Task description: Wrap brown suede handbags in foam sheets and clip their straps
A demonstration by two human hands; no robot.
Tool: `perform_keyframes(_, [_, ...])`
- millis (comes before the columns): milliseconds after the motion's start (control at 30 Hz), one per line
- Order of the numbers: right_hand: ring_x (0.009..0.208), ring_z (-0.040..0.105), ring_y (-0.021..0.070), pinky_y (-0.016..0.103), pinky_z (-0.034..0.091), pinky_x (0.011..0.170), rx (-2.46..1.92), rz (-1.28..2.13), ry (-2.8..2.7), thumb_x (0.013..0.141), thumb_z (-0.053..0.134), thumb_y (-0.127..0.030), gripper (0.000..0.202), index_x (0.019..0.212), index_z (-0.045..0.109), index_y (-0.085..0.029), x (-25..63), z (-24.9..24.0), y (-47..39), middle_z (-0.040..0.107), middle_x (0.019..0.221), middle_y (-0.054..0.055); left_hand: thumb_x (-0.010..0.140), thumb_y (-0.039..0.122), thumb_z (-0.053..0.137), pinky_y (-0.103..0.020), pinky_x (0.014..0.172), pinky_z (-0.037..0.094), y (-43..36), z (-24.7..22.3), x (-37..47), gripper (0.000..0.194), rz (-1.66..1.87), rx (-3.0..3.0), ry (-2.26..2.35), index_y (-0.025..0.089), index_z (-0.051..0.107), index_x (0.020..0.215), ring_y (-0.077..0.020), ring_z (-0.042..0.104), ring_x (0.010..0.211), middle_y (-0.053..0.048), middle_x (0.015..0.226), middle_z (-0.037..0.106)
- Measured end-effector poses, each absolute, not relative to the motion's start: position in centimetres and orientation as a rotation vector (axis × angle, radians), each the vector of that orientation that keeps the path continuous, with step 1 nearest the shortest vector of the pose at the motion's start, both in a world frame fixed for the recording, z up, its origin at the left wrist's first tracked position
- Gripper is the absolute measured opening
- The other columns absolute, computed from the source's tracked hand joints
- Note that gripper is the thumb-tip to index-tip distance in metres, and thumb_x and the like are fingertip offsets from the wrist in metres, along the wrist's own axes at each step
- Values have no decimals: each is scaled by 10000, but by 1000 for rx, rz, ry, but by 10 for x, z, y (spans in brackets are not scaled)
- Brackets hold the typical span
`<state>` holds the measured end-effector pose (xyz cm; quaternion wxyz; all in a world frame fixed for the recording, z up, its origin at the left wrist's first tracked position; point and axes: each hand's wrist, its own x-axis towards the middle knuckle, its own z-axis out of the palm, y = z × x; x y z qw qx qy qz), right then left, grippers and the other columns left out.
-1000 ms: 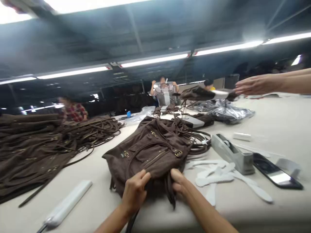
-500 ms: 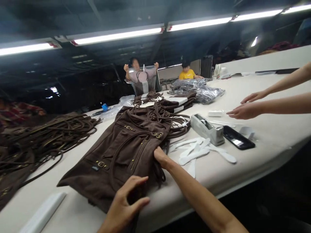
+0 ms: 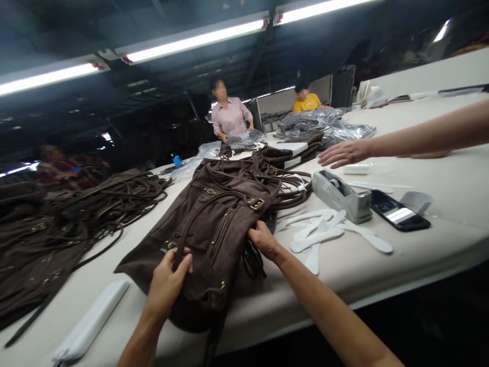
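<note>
A dark brown handbag (image 3: 202, 224) with brass buckles and zips lies in front of me, its near end hanging over the table edge. My left hand (image 3: 170, 278) is closed around one of its long handles (image 3: 187, 224), near the lower buckle. On the bag's right side, my right hand (image 3: 265, 242) grips the edge; the fingertips are partly hidden by the fabric. Beside my right hand, dark looped straps (image 3: 252, 260) dangle at the table edge. White serrated plastic strips (image 3: 317, 237) lie in a loose heap right of the bag.
A grey tape dispenser (image 3: 342, 196) and a black phone (image 3: 399, 210) sit on the right. A co-worker's hand (image 3: 346, 153) reaches in above them. More brown bags (image 3: 76, 224) are piled left, near a white bar (image 3: 91, 321). Two people and plastic-wrapped bags (image 3: 317, 125) are at the back.
My left hand has moved up and left from the bag's near edge and taken hold of the handle. A co-worker's hand has reached further left; the person behind has lowered the plastic bag.
</note>
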<state>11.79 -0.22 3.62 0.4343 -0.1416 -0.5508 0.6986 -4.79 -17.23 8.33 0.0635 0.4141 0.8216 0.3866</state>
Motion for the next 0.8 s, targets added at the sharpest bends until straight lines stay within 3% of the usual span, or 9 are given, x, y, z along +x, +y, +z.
perform_keyframes(67, [873,603,213,312,470,824,-341,1673,-1420,746,634,-310,339,996,691,-87,114,40,0,704,875,54,795,513,564,-350,798,509,-180,95,-22,305,1317,1425,2360,229,516,896,-230,644,784,-11,759,626])
perform_keyframes(133, [883,603,216,320,466,843,-336,1574,-1485,751,630,-314,319,969,700,-91,107,49,0,704,866,46,737,504,660,-378,904,485,-183,100,5,353,1325,1627,2345,235,509,908,-253,633,963,-46,998,647])
perform_keyframes(267, [865,618,225,322,473,825,-373,1407,-1680,728,662,-312,230,849,725,-127,81,82,-2,700,791,28,631,408,759,-490,1003,432,-167,97,32,738,1187,1805,2534,196,447,1265,-350,514,1225,-156,1331,528])
perform_keyframes(333, [852,628,225,314,473,818,-360,1352,-1765,696,692,-287,191,811,730,-139,66,98,-1,701,785,30,691,332,694,-506,947,462,-152,99,22,795,1114,1699,2658,150,360,1389,-371,558,1176,-193,1264,581])
perform_keyframes(400, [875,629,220,312,468,844,-301,1327,-1802,694,681,-260,190,840,735,-150,54,107,2,710,840,35,724,263,635,-470,867,497,-141,106,1,716,1124,1535,2724,138,400,1388,-358,637,1042,-172,1100,670])
perform_keyframes(533, [984,603,212,335,435,949,-189,1356,-1789,702,629,-202,320,1009,716,-184,45,93,16,701,1010,35,660,304,698,-305,681,525,-135,133,-48,567,1549,1221,2324,138,606,1194,-230,676,763,-50,818,704])
perform_keyframes(633, [968,606,211,367,437,956,-347,1455,-1621,671,609,-160,386,1048,684,-186,47,62,25,689,1009,42,556,345,793,-224,548,487,-141,159,-68,683,1730,1077,1998,135,621,1183,-138,620,575,9,725,682])
perform_keyframes(700, [936,610,204,374,466,910,-460,1535,-1476,642,616,-153,429,1068,646,-184,46,40,27,673,1017,50,489,313,832,-205,532,483,-144,177,-76,715,1780,1060,1907,150,639,1158,-123,616,561,13,749,697])
perform_keyframes(800, [949,602,187,343,495,851,-453,1683,-1351,605,666,-174,538,1136,583,-193,37,18,22,637,1106,67,470,257,829,-212,574,521,-145,199,-86,590,1818,1000,1861,156,683,1033,-152,660,640,-3,789,718])
